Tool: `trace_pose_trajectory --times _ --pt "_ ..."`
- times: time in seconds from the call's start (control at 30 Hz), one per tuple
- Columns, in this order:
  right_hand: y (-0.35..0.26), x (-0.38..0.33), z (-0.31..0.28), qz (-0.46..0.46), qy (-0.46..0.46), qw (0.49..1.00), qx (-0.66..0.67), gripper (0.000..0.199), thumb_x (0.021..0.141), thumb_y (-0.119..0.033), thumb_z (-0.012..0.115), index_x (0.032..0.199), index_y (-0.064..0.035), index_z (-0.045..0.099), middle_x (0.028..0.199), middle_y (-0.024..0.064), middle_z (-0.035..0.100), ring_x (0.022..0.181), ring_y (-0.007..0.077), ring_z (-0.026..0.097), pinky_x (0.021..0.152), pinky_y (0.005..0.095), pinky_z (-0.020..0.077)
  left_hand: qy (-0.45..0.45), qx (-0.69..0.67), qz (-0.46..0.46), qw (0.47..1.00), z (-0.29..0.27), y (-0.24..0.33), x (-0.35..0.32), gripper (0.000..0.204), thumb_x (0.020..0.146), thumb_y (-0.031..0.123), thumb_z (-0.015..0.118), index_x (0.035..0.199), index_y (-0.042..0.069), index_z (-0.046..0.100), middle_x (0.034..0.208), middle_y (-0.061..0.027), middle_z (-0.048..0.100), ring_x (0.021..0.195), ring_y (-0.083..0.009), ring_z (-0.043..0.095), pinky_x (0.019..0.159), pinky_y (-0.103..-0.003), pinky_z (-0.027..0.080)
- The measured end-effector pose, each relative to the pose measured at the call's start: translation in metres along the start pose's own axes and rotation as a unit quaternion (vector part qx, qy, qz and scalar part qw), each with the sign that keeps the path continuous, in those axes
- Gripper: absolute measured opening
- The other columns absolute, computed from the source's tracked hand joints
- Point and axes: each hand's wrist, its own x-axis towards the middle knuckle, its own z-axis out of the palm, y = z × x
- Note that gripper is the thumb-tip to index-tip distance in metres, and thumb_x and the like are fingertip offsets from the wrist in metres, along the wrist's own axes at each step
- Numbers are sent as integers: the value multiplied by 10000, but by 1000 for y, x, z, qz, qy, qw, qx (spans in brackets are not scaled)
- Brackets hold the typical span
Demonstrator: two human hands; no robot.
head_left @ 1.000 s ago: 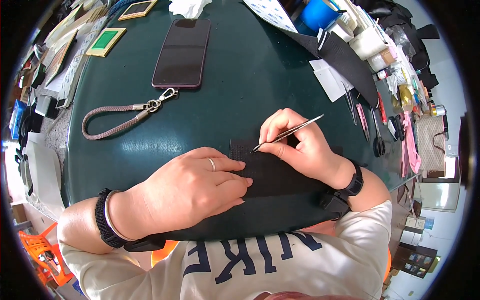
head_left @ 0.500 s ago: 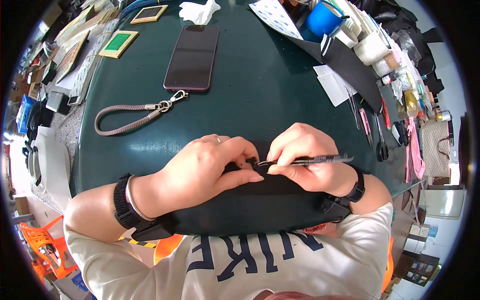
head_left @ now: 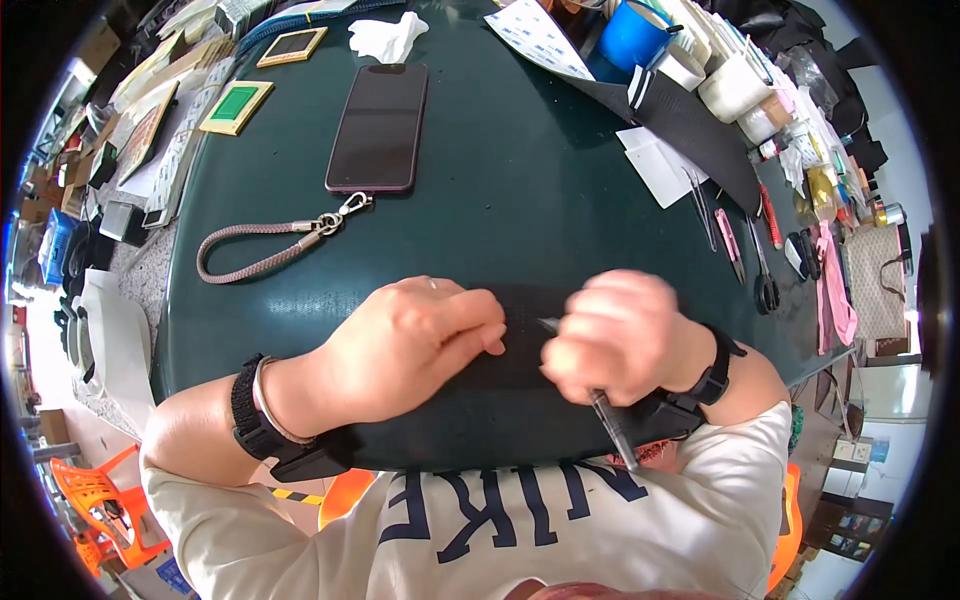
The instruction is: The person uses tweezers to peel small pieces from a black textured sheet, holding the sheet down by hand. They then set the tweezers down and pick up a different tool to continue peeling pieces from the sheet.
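- The right hand (head_left: 622, 335) is closed in a fist around a slim metal tool (head_left: 600, 405); its pointed tip pokes out on the left side of the fist and its shaft runs back toward the person's chest.
- The left hand (head_left: 415, 345) lies flat, fingers together and stretched out, pressing on a black fabric strip (head_left: 520, 345); it grips nothing.
- The strip is dark and woven and lies near the near edge of the table, between the two hands, partly hidden by them.
- The tool's tip is just beside the left fingertips (head_left: 492, 340).
- Bare green mat (head_left: 520, 190) stretches beyond the hands; a phone (head_left: 378, 127) and a grey wrist strap (head_left: 262, 250) lie far left.
- Tweezers and scissors (head_left: 762, 275) line the right edge.
- Cluttered shelves ring the round table.
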Motion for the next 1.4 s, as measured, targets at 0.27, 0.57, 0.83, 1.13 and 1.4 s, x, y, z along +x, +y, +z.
trace_pose_trajectory --times 0.27,0.57,0.83,1.13,1.4 --pt "18 0 -2 394 98 866 292 261 966 -218 785 1027 -66 581 864 21 629 696 122 621 608 301 488 -10 58 59 997 -3 0 -2 49 964 97 745 972 50 735 1046 -92 786 935 -297 747 835 -383 583" --pt "25 2 -9 409 94 750 512 354 1100 -247 623 1351 -7 555 1036 84 662 808 123 667 693 256 500 -27 132 129 982 -1 0 -8 119 898 119 803 984 57 747 1203 -66 783 1021 -258 736 881 -385 577" --pt "41 -15 -4 361 48 704 609 498 1147 -315 497 1530 0 457 1083 99 653 903 141 666 810 272 534 -25 136 134 981 0 2 -7 149 886 106 814 994 30 745 1225 -86 777 1160 -287 724 972 -410 577" --pt "28 1 -12 463 50 765 445 349 1080 -142 611 1413 -39 602 1047 60 666 849 133 652 770 285 541 -35 138 116 983 0 4 -10 163 882 106 817 994 17 738 1226 -100 776 1195 -305 722 976 -411 592" --pt "22 -2 4 240 -7 962 129 268 889 -30 794 1150 -86 772 932 59 674 714 201 656 632 294 536 -44 148 128 980 -3 6 -9 164 875 107 821 974 17 726 1234 -107 775 1198 -303 724 988 -420 587"
